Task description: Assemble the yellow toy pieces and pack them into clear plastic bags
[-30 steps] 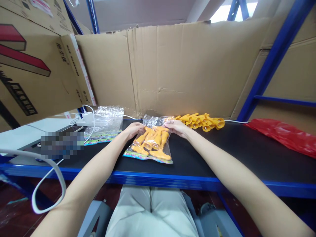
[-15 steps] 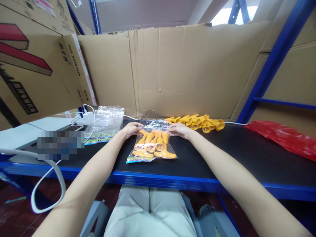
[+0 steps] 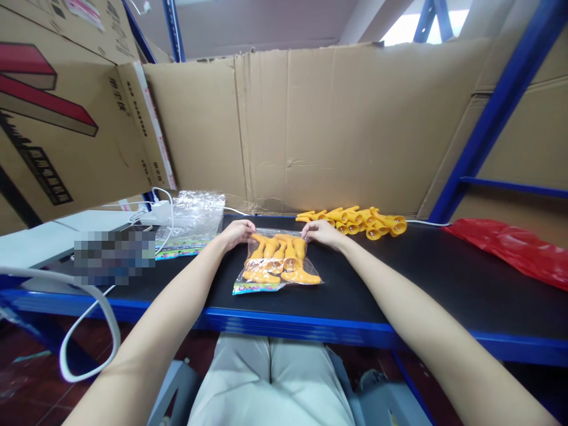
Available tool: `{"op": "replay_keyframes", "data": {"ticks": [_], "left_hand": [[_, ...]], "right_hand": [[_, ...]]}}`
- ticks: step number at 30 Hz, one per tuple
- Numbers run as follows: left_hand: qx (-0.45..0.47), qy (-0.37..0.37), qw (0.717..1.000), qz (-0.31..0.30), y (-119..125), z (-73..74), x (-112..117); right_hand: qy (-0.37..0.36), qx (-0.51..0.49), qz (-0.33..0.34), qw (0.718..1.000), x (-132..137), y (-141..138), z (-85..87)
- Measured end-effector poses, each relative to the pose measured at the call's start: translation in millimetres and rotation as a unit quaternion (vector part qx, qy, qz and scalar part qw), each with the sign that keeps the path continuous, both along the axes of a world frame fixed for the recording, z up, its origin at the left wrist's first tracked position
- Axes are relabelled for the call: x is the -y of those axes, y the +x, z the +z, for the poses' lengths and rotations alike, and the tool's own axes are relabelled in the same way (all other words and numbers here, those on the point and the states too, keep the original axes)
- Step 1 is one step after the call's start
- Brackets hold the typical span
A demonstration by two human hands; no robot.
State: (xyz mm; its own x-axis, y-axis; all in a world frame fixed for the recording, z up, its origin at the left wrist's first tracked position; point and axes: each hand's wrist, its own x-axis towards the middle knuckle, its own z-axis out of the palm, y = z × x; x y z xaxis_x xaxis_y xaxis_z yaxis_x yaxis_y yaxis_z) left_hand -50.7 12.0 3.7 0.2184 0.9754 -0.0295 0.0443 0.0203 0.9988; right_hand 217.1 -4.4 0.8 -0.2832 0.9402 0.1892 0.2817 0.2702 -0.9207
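Note:
A clear plastic bag [image 3: 284, 286] lies on the black tabletop in front of me, with a colourful printed strip along its near edge. Several orange-yellow, horn-shaped plastic pieces [image 3: 290, 251] are inside it. My left hand [image 3: 239, 233] pinches the bag's far left corner between thumb and fingers. At the far right corner, my right hand [image 3: 323, 233] grips the bag the same way. Both forearms reach in from the near side. A pile of loose pieces of the same kind [image 3: 355, 220] sits just behind my right hand.
Flat clear bags [image 3: 190, 222] with printed edges lie at the back left, near a white power strip [image 3: 160, 210] and cables. A red plastic bag [image 3: 510, 245] rests on the right. Cardboard [image 3: 355, 130] walls the back. A blue rail [image 3: 302, 324] runs along the front edge.
The clear flap that stretched behind the pieces between my hands no longer shows there; the bag's far edge now lies close to the pieces. Both hands keep their hold on the corners.

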Motion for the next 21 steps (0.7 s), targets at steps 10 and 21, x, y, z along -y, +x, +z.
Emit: {"op": "replay_keyframes", "data": {"ticks": [10, 21], "left_hand": [[-0.363, 0.427, 0.825, 0.069, 8, -1.6, 2], [-0.300, 0.588, 0.747, 0.076, 32, 9.5, 20]], "right_hand": [[0.028, 0.167, -0.031, 0.985, 12, -11, 14.0], [-0.155, 0.046, 0.148, 0.976, 27, -21, 26.9]]}}
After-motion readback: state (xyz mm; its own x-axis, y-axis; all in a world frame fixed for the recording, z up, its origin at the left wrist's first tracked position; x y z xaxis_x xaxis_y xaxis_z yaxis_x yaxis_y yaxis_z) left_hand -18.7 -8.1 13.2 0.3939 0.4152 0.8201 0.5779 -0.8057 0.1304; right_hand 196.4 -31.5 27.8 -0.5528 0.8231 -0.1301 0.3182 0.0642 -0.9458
